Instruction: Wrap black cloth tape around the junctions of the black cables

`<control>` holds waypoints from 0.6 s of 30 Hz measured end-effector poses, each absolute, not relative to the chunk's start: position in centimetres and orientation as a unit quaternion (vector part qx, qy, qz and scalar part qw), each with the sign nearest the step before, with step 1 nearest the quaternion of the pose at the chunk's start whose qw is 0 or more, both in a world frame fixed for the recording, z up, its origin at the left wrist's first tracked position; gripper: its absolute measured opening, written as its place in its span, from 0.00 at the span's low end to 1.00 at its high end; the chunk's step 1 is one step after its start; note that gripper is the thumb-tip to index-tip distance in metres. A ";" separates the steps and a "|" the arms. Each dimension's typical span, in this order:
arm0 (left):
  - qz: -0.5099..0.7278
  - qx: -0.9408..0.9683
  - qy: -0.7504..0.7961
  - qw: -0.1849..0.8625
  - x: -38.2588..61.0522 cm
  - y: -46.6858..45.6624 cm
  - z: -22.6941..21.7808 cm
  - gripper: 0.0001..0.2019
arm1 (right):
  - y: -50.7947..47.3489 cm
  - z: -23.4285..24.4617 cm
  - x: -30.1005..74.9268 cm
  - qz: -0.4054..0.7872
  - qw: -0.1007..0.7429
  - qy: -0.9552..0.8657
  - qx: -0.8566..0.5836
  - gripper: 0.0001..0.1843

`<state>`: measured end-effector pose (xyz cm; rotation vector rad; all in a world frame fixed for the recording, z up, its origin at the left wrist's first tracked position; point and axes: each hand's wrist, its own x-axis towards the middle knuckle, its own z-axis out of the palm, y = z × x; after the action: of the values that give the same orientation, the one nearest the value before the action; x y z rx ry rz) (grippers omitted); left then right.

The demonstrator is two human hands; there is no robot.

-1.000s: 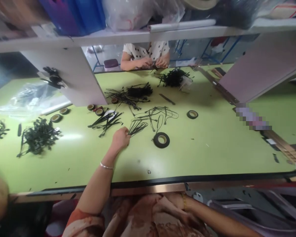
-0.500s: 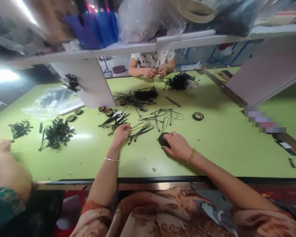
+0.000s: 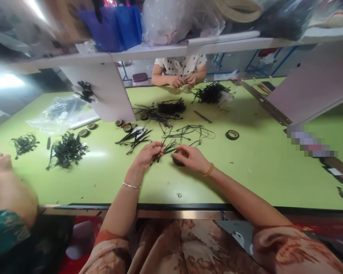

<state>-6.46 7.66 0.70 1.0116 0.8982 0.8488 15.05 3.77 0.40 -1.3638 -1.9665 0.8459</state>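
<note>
My left hand is closed in a pinch at the near left of the middle, with a thin black cable between thumb and fingertips. Just to its right, my right hand curls round a black tape roll, its palm side down over the table. Between and beyond both hands lies a small bundle of black cables, partly covered by my fingers. Past it, looser black cables spread over the green table.
More tape rolls and cable piles lie about. Across the table a co-worker's hands handle something small; another person's arm rests at left. A loaded shelf stands overhead on white panels.
My right hand has moved left with the tape roll, close to my left hand. My left hand has shifted slightly right, with a cable in its fingertips. The view has tilted a little.
</note>
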 end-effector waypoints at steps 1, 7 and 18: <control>0.368 0.469 0.400 0.696 -6.1 7.4 0.6 0.12 | 4.4 0.5 14.6 0.401 0.334 -0.688 -0.504 0.24; 0.308 0.542 0.417 0.661 -4.7 6.4 0.5 0.09 | 7.1 -0.6 12.1 0.593 0.488 -0.467 -0.438 0.22; 0.292 0.491 0.517 0.638 -4.6 6.2 2.6 0.06 | 8.8 -0.5 14.8 0.622 0.580 -0.341 -0.400 0.22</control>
<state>-4.64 6.21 2.65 1.1221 1.1792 0.6658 14.82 8.78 -0.51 -0.9356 -0.7979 1.4534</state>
